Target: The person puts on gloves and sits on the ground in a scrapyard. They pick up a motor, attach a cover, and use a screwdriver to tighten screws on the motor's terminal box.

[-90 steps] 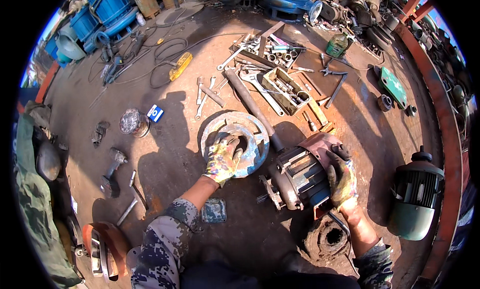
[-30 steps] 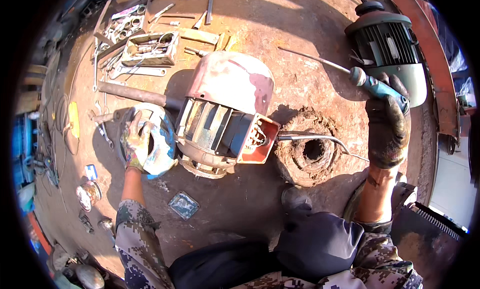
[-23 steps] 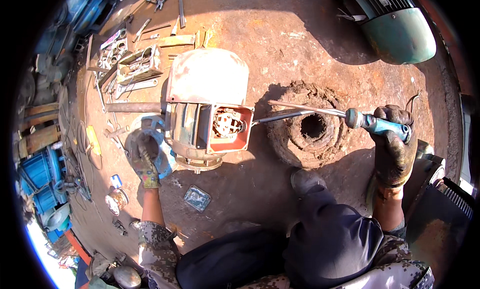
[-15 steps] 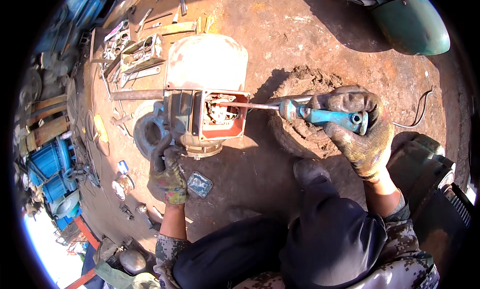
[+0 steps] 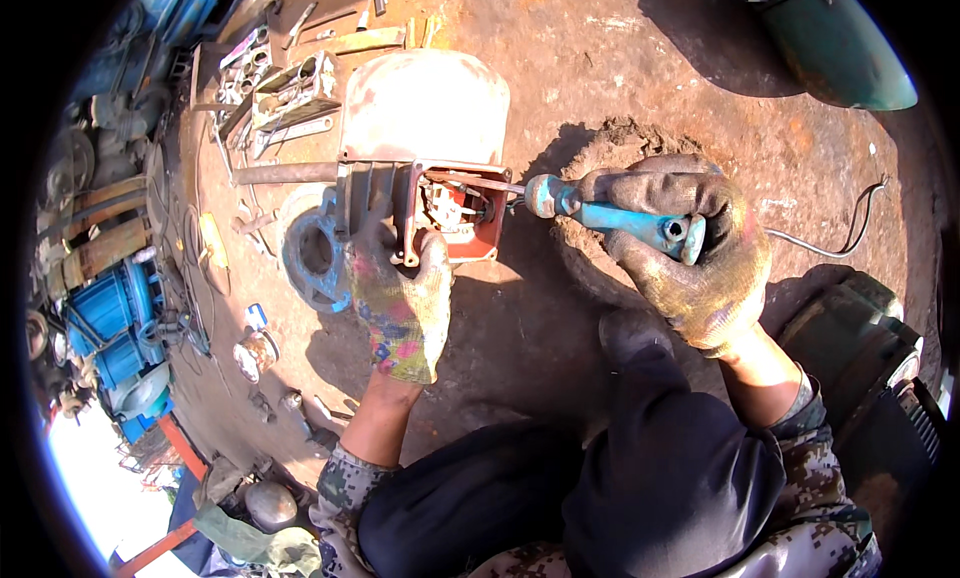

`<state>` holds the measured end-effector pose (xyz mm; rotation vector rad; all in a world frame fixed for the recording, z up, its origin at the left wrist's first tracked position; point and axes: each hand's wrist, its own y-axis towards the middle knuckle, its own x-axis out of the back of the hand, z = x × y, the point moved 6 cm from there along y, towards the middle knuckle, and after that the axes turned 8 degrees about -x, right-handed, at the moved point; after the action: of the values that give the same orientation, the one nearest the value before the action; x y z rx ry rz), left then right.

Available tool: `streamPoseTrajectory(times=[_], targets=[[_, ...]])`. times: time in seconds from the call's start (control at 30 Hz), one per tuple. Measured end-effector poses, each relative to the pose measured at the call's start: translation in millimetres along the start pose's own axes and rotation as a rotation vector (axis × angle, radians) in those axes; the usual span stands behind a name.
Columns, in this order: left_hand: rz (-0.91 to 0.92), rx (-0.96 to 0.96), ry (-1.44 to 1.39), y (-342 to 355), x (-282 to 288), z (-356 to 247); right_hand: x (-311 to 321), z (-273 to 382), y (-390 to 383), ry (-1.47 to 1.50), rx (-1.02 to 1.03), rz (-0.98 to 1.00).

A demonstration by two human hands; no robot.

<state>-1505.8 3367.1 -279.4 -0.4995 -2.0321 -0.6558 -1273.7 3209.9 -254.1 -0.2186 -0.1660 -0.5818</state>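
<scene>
An electric motor [image 5: 425, 103] with a pale housing lies on the ground, its square terminal box [image 5: 488, 242] uncovered and wiring showing inside. My right hand [image 5: 715, 263], in a dirty work glove, is closed around the blue handle of a long screwdriver [image 5: 625, 223]. The screwdriver's shaft reaches left into the upper part of the box; where its tip rests is hard to see. My gloved left hand [image 5: 400, 308] grips the box's near left corner, thumb at the rim and the other fingers partly hidden along its side.
Behind the screwdriver sits a round, mud-caked thing [image 5: 620, 148]. A blue ring-shaped flange [image 5: 310, 253] lies left of the motor. Farther left are a tray of sockets [image 5: 295, 93], wrenches and a small can [image 5: 255, 355]. Dark green machinery [image 5: 850, 328] stands at right.
My left hand has moved up and right from beside the motor to take hold of the terminal box. My right hand and the screwdriver have shifted left, the shaft going farther into the box.
</scene>
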Motion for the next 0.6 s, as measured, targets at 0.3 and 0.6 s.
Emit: streamPoseTrajectory(times=[0.3,0.6], targets=[[-0.077,-0.192,0.013,4,25,-5,7,6,-3,0.108,0.026,0.001],[0.359,-0.697,0.094,-61,40,-31,-21,24,-21,0.192,0.197,0.627]])
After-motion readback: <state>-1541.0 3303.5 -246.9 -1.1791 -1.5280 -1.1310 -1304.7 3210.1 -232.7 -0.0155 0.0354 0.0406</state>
